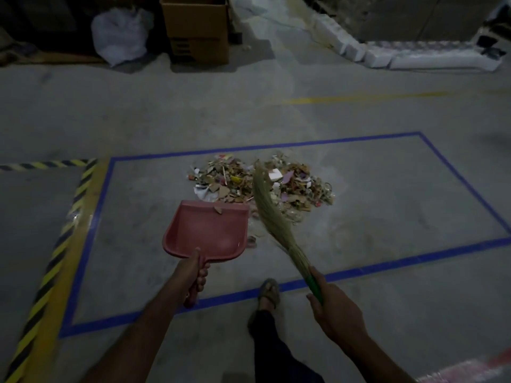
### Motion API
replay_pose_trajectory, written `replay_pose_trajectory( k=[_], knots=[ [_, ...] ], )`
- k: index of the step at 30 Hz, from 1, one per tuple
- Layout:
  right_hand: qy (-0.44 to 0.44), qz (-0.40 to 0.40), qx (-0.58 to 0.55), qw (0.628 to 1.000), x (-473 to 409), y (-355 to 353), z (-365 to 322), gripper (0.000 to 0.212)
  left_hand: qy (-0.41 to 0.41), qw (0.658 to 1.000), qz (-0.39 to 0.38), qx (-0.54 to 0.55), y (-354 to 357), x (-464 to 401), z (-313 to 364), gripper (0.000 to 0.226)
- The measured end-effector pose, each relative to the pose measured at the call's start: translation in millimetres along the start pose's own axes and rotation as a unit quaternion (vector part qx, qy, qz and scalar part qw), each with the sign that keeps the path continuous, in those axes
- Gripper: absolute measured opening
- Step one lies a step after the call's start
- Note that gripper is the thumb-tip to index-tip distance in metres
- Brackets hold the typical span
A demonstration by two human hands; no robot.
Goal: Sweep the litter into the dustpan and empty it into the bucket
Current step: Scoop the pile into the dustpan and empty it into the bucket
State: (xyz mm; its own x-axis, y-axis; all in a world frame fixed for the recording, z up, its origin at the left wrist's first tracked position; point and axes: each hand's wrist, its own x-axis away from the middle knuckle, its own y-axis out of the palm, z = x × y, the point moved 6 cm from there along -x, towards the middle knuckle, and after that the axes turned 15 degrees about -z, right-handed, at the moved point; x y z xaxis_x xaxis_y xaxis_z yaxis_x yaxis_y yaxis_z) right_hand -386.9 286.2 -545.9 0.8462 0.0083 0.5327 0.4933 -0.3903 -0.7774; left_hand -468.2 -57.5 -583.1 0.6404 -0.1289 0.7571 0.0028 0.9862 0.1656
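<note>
Gripping the dustpan (206,230) handle, the left hand (193,272) sets its mouth against the litter (235,181) at twelve o'clock, while the right hand (334,310) clasps the broom (272,217) to sweep leftward; no bucket shows.

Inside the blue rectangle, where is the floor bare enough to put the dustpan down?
Bare floor lies left of the red dustpan, up to the blue tape, and right of the litter pile toward the tape's right side. It is crowded ahead of the dustpan, where the pile and broom sit.
</note>
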Motion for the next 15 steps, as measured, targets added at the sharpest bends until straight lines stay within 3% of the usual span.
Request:
replay_pose_trajectory(
  k=[11, 15],
  knots=[
    [-0.009, -0.140, 0.025, 0.990, -240.5, 33.7, -10.3, 0.063, -0.076, 0.995, 0.062, -0.035, -30.1, -192.8, 70.4, 0.048],
    [-0.007, -0.215, 0.106, 0.971, -318.9, 76.7, -0.5, 0.065, -0.113, 0.989, 0.078, -0.054, -50.8, -273.0, 63.0, 0.044]
  ],
)
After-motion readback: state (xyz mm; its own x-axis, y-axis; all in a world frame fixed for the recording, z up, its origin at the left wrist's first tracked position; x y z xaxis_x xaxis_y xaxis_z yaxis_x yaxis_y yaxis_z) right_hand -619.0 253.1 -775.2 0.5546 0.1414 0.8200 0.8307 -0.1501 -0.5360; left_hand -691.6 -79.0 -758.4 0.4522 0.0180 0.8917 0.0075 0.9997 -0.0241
